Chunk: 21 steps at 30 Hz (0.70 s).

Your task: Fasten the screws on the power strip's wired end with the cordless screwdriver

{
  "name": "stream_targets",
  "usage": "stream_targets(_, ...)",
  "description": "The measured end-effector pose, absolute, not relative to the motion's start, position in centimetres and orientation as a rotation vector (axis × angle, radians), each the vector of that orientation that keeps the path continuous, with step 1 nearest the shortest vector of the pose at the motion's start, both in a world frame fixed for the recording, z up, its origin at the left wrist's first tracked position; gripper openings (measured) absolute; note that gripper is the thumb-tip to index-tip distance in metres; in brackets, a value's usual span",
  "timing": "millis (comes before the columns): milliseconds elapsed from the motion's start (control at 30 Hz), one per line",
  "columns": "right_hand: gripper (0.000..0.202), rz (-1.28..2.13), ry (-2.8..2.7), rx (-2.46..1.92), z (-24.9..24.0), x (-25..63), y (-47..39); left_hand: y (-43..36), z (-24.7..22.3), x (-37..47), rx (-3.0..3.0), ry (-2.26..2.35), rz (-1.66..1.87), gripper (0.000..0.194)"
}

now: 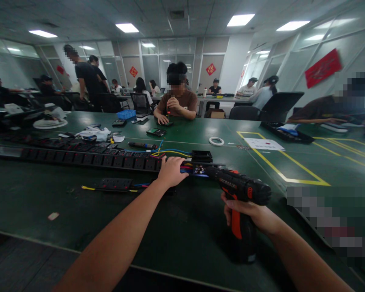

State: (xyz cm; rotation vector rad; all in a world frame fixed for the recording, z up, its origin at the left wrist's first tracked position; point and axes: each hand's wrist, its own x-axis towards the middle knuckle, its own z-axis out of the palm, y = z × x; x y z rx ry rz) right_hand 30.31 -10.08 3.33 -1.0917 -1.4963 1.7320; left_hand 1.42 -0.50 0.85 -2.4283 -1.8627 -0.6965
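Observation:
A long black power strip [121, 160] with rows of sockets lies across the green table. My left hand [172, 170] grips it near its right end, fingers over the top edge and thumb pointing right. In my right hand [255, 211] is a black and orange cordless drill [240, 184], held by its handle and aimed left. The drill's nose is at the strip's open end, where a small circuit part [199, 169] and coloured wires show; the bit's tip is hard to make out. A shorter socket piece [114, 184] with wires lies nearer to me.
Behind the strip lie blue and yellow wires [158, 153], a dark pen-shaped tool [142, 145] and a white tape roll [216, 141]. Paper [263, 144] and a black tray [287, 133] are to the right. Across the table, a person [179, 99] works beside a blue basket [126, 114].

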Motion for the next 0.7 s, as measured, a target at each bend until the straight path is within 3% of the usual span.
stream_targets(700,0.047,1.721,-1.495,-1.120,3.41,30.30,-10.13,-0.48,0.65,1.35,-2.418,-1.864,-0.703,0.056)
